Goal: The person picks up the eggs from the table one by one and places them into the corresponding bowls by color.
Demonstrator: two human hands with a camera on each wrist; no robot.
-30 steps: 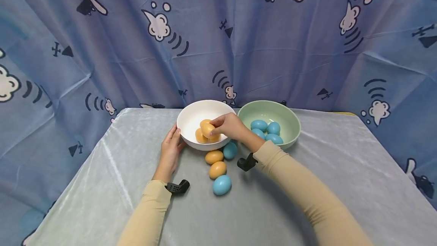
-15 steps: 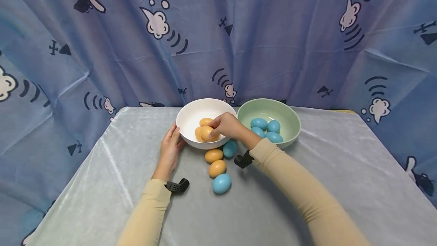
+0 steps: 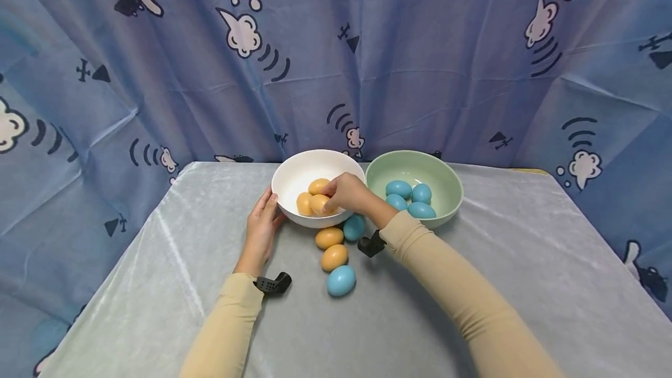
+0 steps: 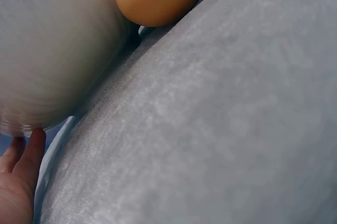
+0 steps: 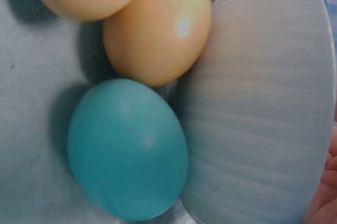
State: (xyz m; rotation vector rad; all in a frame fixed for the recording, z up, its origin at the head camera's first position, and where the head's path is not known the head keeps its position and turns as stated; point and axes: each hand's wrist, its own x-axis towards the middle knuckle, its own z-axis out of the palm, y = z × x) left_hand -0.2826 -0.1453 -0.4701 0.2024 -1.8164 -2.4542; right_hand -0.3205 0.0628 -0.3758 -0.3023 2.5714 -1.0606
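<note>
My right hand reaches into the white bowl, fingertips and thumb pinching an orange egg low among other orange eggs. At the bowl's left side, my left hand rests with extended fingers against the outer wall. The left wrist view shows its fingers touching the bowl's wall. In front of the bowl, two orange eggs and two blue eggs lie in a crooked row on the cloth. One blue egg sits close against the bowl in the right wrist view.
A green bowl with several blue eggs stands right beside the white bowl, partly behind my right forearm. Grey cloth covers the table. A blue patterned curtain hangs behind the table's far edge.
The right hand has lowered the pinched orange egg into the white bowl, and the orange eggs there have shifted apart slightly. The left hand has stayed at the bowl's side.
</note>
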